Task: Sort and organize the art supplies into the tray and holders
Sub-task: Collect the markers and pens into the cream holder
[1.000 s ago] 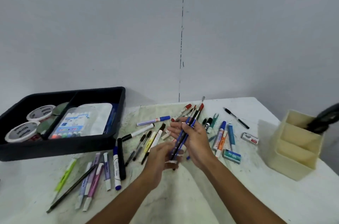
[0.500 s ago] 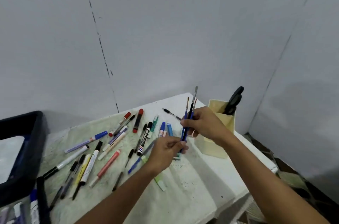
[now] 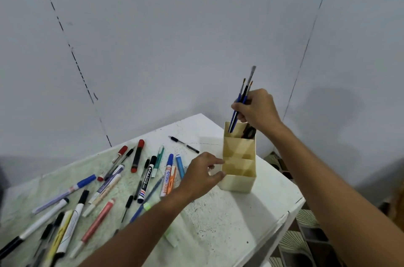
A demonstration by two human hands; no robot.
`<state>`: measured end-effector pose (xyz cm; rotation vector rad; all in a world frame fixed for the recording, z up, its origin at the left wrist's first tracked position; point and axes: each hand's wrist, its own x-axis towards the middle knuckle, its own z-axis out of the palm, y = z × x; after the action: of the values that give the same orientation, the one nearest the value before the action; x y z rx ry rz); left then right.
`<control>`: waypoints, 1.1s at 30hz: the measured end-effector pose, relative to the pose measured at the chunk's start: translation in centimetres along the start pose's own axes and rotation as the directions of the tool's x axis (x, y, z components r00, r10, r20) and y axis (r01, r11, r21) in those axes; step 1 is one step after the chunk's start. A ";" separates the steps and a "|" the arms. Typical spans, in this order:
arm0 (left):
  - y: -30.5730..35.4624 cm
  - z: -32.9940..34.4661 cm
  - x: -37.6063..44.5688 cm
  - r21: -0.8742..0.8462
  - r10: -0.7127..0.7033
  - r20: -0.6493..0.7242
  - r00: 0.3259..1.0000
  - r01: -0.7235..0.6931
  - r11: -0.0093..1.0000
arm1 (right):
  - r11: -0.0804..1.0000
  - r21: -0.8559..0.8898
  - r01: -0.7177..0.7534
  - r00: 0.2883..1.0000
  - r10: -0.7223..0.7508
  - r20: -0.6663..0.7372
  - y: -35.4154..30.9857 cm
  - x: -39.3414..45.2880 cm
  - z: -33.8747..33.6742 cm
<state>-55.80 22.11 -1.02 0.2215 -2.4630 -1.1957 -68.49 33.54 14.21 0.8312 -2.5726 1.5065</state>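
The right hand gripped a bunch of brushes, tips in the rear compartment of the holder at the table's far corner, while the left hand, fingers curled, pinched its near rim; a slip could tip the light holder off the edge.

A black and white marker lies on the table, left of the cream pen holder. Down its white side runs the word "Whiteboard" in dark letters, with more small print below it that is too tiny to read. Just to the right of it, nearer the pen holder, lies a marker with a blue cap. Its side carries the word "Artline" in orange letters, and some blurry signs follow that name. The other pens farther left of the holder have marks too blurred to read.
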 end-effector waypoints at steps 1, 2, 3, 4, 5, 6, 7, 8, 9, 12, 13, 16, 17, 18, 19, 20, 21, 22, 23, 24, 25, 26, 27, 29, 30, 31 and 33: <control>-0.2 0.1 0.0 0.026 0.002 0.028 1.000 -0.002 1.000 | 1.000 -0.012 0.005 1.000 -0.005 -0.015 0.2 0.3 0.4; -0.4 0.2 -0.1 0.048 0.002 0.054 0.999 -0.005 0.999 | 1.000 -0.022 0.010 1.000 -0.010 -0.024 0.4 0.5 0.9; -0.6 0.3 -0.1 0.059 0.004 0.073 0.997 -0.008 0.998 | 0.999 -0.030 0.010 1.000 -0.011 -0.028 0.7 0.8 1.4; -0.8 0.3 -0.1 0.061 0.008 0.086 0.996 -0.013 0.998 | 0.999 -0.040 0.007 1.000 -0.008 -0.024 1.0 0.9 2.0; -0.9 0.3 0.0 0.059 0.014 0.095 0.995 -0.019 0.998 | 0.999 -0.052 0.001 1.000 -0.002 -0.016 1.3 1.0 2.6; -1.0 0.4 -0.1 0.058 0.021 0.104 0.994 -0.027 0.998 | 0.998 -0.063 -0.004 1.000 0.004 -0.004 1.6 0.9 3.1; -1.1 0.4 0.0 0.058 0.027 0.110 0.994 -0.034 0.998 | 0.997 -0.074 -0.009 1.000 0.010 0.009 1.9 0.9 3.7; -1.1 0.3 0.0 0.057 0.031 0.114 0.993 -0.038 0.998 | 0.996 -0.085 -0.014 1.000 0.016 0.021 2.2 0.8 4.2; -1.2 0.3 0.0 0.054 0.030 0.118 0.993 -0.037 0.998 | 0.995 -0.097 -0.019 0.999 0.022 0.030 2.5 0.8 4.7; -1.3 0.3 0.0 0.043 0.027 0.126 0.992 -0.033 0.999 | 0.991 -0.125 -0.050 0.998 0.056 0.041 3.3 0.8 5.7; -1.4 0.3 0.0 0.038 0.028 0.130 0.991 -0.033 0.999 | 0.990 -0.124 -0.064 0.997 0.070 0.043 3.6 0.9 5.9; -1.6 0.3 -0.1 0.031 0.022 0.144 0.989 -0.027 0.999 | 0.989 -0.111 -0.095 0.994 0.101 0.048 4.3 0.8 6.4; -1.7 0.3 -0.1 0.032 0.020 0.147 0.989 -0.025 0.999 | 0.989 -0.107 -0.106 0.993 0.111 0.046 4.5 0.8 6.5; -1.7 0.3 -0.2 0.030 0.019 0.151 0.988 -0.023 0.999 | 0.988 -0.103 -0.117 0.992 0.122 0.042 4.6 0.8 6.5; -1.7 0.3 -0.2 0.027 0.015 0.155 0.988 -0.020 0.999 | 0.987 -0.103 -0.125 0.991 0.130 0.039 4.7 0.7 6.6; -1.7 0.3 -0.3 0.022 0.013 0.158 0.987 -0.017 1.000 | 0.985 -0.107 -0.132 0.990 0.137 0.036 4.7 0.7 6.6; -1.8 0.3 -0.3 0.018 0.011 0.160 0.987 -0.014 1.000 | 0.984 -0.110 -0.137 0.990 0.141 0.032 4.7 0.6 6.7; -1.8 0.3 -0.3 0.015 0.009 0.160 0.987 -0.011 1.000 | 0.984 -0.111 -0.139 0.989 0.143 0.026 4.7 0.6 6.7; -1.8 0.3 -0.3 0.014 0.006 0.161 0.987 -0.008 1.000 | 0.984 -0.110 -0.142 0.989 0.145 0.021 4.7 0.6 6.7; -1.8 0.3 -0.4 0.015 0.003 0.162 0.987 -0.006 1.000 | 0.984 -0.107 -0.140 0.990 0.142 0.018 4.7 0.5 6.8; -1.7 0.3 -0.5 0.017 0.002 0.162 0.987 -0.004 1.000 | 0.985 -0.107 -0.136 0.990 0.139 0.018 4.7 0.4 6.8; -1.7 0.3 -0.5 0.023 0.000 0.164 0.986 -0.004 1.000 | 0.986 -0.106 -0.129 0.991 0.132 0.021 4.7 0.4 6.8; -1.7 0.3 -0.5 0.030 0.000 0.166 0.986 -0.005 1.000 | 0.987 -0.104 -0.123 0.992 0.126 0.021 4.8 0.3 6.8; -1.6 0.3 -0.6 0.042 -0.003 0.174 0.985 -0.004 0.999 | 0.988 -0.102 -0.113 0.993 0.115 0.021 4.7 0.2 6.7; -1.6 0.2 -0.7 0.045 -0.004 0.177 0.984 -0.004 0.999 | 0.989 -0.104 -0.110 0.993 0.112 0.022 4.6 0.2 6.6; -1.5 0.2 -0.7 0.048 -0.006 0.181 0.984 -0.003 0.999 | 0.988 -0.108 -0.107 0.994 0.110 0.022 4.6 0.1 6.6; -1.3 0.1 -0.8 0.053 -0.010 0.185 0.983 0.001 0.999 | 0.988 -0.117 -0.102 0.994 0.106 0.024 4.5 0.0 6.5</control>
<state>-55.12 21.63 -2.34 0.1371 -2.6577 -1.2031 -69.19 29.89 7.23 0.7231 -2.7348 1.3630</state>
